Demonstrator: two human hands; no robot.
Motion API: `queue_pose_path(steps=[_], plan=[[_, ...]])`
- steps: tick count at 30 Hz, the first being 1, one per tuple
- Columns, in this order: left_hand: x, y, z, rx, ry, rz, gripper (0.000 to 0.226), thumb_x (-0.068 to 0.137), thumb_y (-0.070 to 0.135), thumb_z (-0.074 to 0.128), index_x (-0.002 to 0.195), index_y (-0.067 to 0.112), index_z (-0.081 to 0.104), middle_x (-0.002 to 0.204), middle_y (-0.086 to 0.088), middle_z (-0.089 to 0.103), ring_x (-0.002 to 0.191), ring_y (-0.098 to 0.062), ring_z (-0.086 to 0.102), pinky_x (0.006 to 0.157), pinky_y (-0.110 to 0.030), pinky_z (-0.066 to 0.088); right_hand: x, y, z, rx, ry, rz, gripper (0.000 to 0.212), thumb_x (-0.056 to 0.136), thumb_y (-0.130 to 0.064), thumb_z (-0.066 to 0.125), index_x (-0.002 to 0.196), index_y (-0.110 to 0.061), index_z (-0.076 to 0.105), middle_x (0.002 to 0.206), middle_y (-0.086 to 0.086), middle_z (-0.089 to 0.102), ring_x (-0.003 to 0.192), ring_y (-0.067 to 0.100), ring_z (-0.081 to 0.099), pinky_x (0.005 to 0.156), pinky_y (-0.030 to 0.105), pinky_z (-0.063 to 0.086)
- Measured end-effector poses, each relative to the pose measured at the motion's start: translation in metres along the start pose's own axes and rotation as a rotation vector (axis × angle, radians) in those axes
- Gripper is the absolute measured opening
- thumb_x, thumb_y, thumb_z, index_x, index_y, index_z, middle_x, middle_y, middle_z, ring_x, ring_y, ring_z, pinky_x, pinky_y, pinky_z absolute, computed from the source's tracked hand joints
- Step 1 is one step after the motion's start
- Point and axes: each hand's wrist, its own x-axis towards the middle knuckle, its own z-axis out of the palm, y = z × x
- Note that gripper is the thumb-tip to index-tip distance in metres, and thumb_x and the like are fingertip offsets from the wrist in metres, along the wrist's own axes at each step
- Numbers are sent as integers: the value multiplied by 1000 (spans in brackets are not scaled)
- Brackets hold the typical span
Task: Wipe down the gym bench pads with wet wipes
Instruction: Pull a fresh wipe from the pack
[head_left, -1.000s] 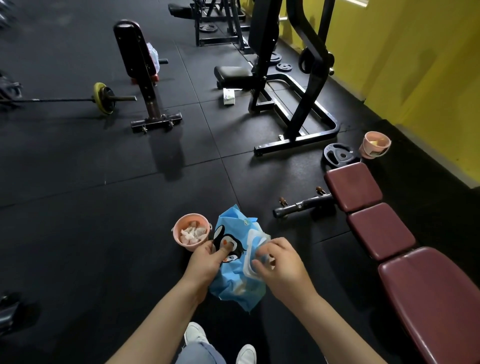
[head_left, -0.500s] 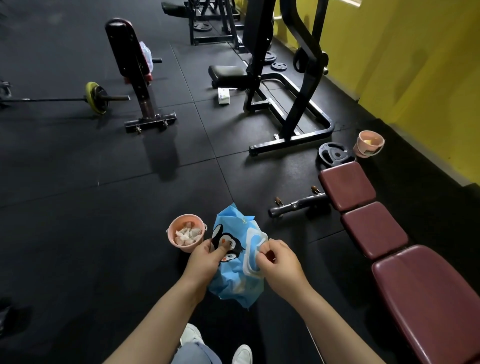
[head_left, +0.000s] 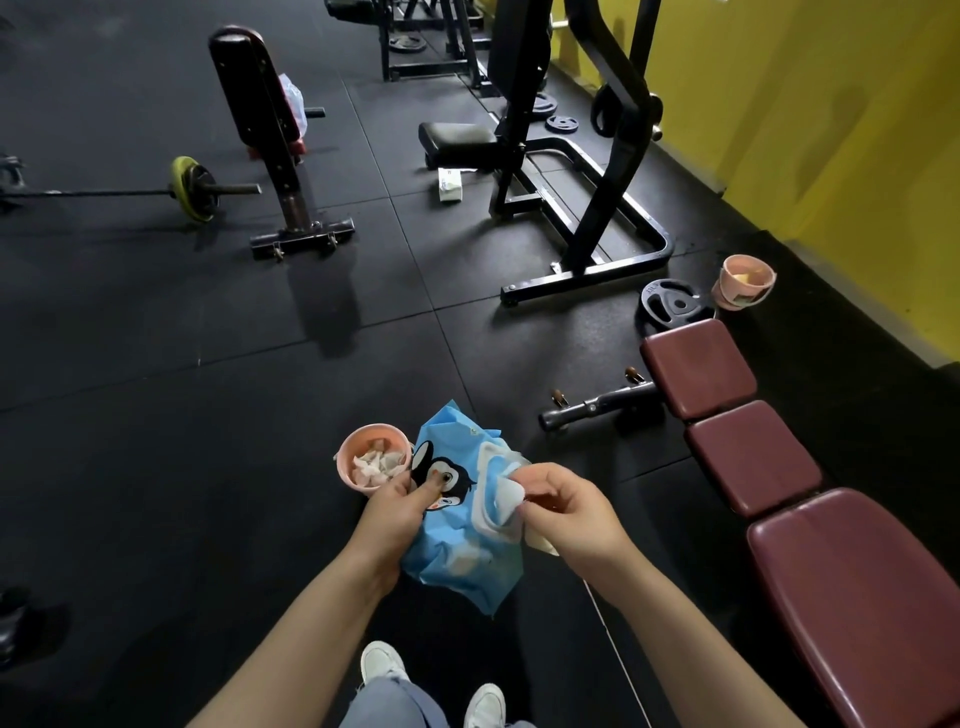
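I have my left hand curled round the soft blue plastic wet-wipe pack with the penguin print, thumb pressed on the penguin, holding it upright in the air in front of me. My right hand is the one that has changed: a moment ago its fingers were down at the pack's white flip lid, and now they have drawn back a little and are pinched on a white wet wipe that trails out of the opening. So the left grip is clamped on the pack, the right grip is together on the wipe. I judge this to mean the wipe is coming free but is not yet fully out, since its far end seems to sit at the lid. The long maroon padded gym bench, three cushions in a row, lies to my right, well apart from both hands and not yet touched. A small pink plastic bucket with crumpled white wipes in it stands on the black rubber floor just beside my left hand, which suggests some wiping may be done already. Next I would pull the wipe clear and carry it across to the nearest pad.
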Motion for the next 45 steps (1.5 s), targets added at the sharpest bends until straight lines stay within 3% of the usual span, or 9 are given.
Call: queue_pose_path(steps=[6,12,18,25,28,33,37,40,45], plan=[[-2,1,-1,0,-33,11,26,97,24,60,116,6,65,105,-13,75,97,-30,72,83,-42,57,4,-4,-5,-111,-41,6,36,88,5,53,88,-21,77,95,-3,74,86,9,67,74,22,53],[-7,2,1,1,-5,84,23,94,25,64,113,12,65,102,-9,76,95,-28,73,83,-45,59,4,-11,-2,-132,-53,137,15,89,-20,70,78,-10,76,76,3,68,66,10,61,66,28,54],[-7,0,1,37,9,135,26,92,30,65,113,16,67,103,-4,76,95,-21,73,78,-36,59,5,-9,1,-248,-41,154,14,85,-17,71,72,-16,75,76,2,70,70,11,64,70,31,58],[-3,-9,-8,-33,46,87,22,95,27,63,112,13,66,103,-10,76,94,-28,73,82,-43,59,5,-4,0,-16,-61,126,24,96,-14,58,74,-19,63,78,1,62,76,14,57,72,29,49],[1,-16,-15,-82,84,52,27,97,24,62,119,9,65,107,-12,75,99,-30,72,88,-46,57,6,-7,-2,178,-34,110,20,98,-8,56,81,-13,64,82,1,64,81,14,61,87,35,52],[6,-19,-25,-192,140,-9,26,98,22,59,121,11,64,108,-13,75,101,-33,70,95,-55,53,6,-16,-1,154,10,11,12,98,-11,56,94,-9,67,91,3,68,91,15,59,91,34,47],[5,-13,-27,-270,142,2,22,100,23,55,119,14,64,109,-13,74,100,-34,71,93,-56,53,5,-27,7,228,-33,-52,19,98,-8,55,87,-15,67,91,3,68,93,17,60,94,36,47],[1,-9,-29,-297,145,37,19,101,21,55,116,14,64,106,-11,75,96,-31,72,89,-51,56,7,-33,13,216,-92,-64,21,97,-7,55,81,-17,65,86,1,64,89,15,60,88,32,50],[-6,-6,-37,-262,166,122,24,98,25,58,118,13,66,107,-11,75,97,-29,73,79,-43,58,8,-40,22,98,-149,-29,22,101,-22,52,102,-3,65,68,-7,59,62,5,53,63,20,46]])
